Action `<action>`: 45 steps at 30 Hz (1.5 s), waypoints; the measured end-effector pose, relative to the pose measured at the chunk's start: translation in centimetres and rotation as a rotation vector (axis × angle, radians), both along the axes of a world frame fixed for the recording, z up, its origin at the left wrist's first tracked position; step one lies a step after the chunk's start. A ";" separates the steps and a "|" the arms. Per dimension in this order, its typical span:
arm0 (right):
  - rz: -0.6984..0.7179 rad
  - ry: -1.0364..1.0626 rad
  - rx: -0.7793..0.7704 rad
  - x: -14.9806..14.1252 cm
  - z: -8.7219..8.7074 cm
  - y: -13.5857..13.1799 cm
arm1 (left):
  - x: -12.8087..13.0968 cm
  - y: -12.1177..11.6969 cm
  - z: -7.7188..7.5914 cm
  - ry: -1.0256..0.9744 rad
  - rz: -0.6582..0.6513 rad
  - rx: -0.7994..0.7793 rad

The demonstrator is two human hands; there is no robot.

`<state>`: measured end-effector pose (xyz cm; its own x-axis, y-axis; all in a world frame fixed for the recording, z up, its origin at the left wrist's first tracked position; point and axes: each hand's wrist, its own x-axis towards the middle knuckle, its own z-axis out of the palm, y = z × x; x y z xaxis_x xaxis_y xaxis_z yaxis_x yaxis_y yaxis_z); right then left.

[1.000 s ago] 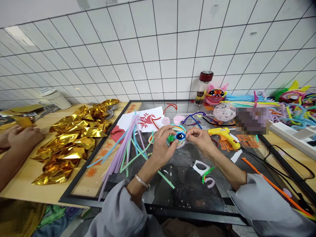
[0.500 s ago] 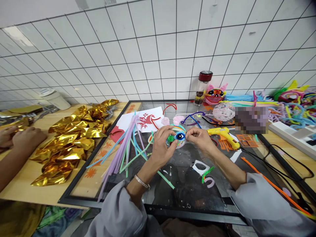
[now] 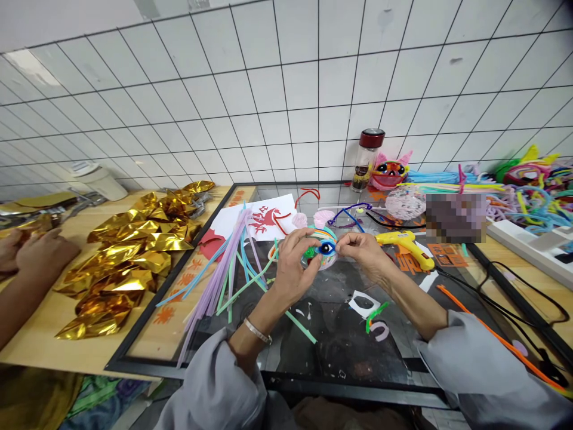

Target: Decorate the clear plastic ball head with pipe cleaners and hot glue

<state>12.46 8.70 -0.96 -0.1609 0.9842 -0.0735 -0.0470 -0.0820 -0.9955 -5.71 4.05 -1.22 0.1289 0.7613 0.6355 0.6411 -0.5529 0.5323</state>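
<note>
Left fingers [image 3: 314, 263], right fingers [image 3: 348, 242] pinch blue eye [image 3: 326, 248] — glass tabletop [image 3: 329, 307] below; tiled wall [image 3: 298, 86].

A blue, dark-centred eye [image 3: 326, 248] is lying lengthwise between the left fingers [image 3: 314, 266] and right fingers [image 3: 351, 240]. A round, colourful craft [image 3: 329, 263] is showing behind them.

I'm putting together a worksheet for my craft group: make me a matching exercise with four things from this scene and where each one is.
1. blue eye piece
2. yellow glue gun
3. gold foil pieces
4. bottle with a dark red lid

A. upright, close to the tiled wall
B. piled on the wooden table, toward the picture's left
C. at the fingertips of the left hand and the right hand
D. lying just beyond the right hand, its black cord trailing off to picture right

Pairs: 1-C, 2-D, 3-B, 4-A
</note>
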 end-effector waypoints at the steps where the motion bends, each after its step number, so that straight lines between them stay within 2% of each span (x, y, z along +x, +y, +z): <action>1: 0.000 0.003 -0.003 0.0 0.0 0.0 | 0.0 0.0 0.0 -0.001 0.000 0.005; 12: 0.027 0.008 -0.012 0.0 0.0 0.0 | 0.1 -0.3 0.4 -0.007 0.030 -0.028; 24: 0.026 0.017 -0.029 -0.1 0.3 -0.1 | 0.5 -0.3 0.4 -0.155 0.044 -0.072; 45: 0.014 -0.004 -0.044 -0.2 0.6 -0.4 | 0.8 -0.4 0.5 -0.220 0.062 -0.089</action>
